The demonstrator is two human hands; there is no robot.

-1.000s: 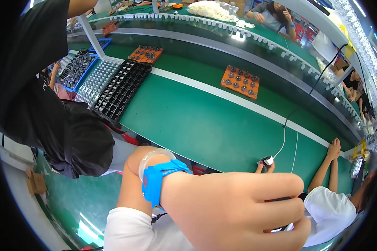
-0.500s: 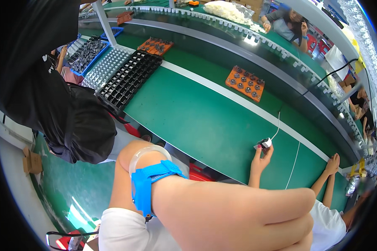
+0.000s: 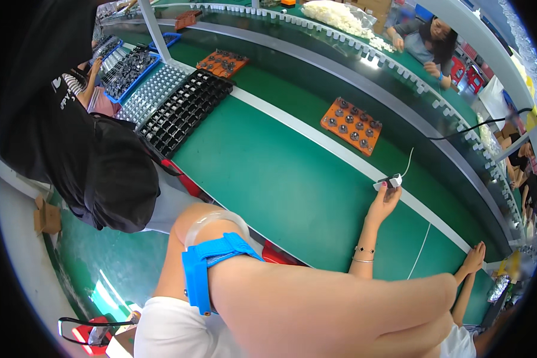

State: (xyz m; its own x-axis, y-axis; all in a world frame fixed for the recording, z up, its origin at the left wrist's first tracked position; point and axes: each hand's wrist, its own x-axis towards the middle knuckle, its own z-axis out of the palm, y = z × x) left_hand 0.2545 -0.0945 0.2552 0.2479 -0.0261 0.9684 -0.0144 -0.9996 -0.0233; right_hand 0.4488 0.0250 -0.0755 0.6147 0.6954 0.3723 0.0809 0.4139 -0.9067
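My left hand is raised close to the camera and fills the lower part of the view, fingers curled together toward the right, with nothing visible in them. A blue strap wraps its wrist, above a white sleeve. My right hand is out of view. Beyond it lies a long green work table. A co-worker's hand rests there on a small white device with a white cable; that person's other hand lies flat near the right edge.
An orange tray of round parts sits mid-table, with a second orange tray farther left. A black tray, a pale gridded tray and a blue bin line the left. A person in black leans in there.
My left arm has sunk lower in the view and its fingers are partly cut off by the lower edge. More of the table shows. The co-worker's hand stays on the white device.
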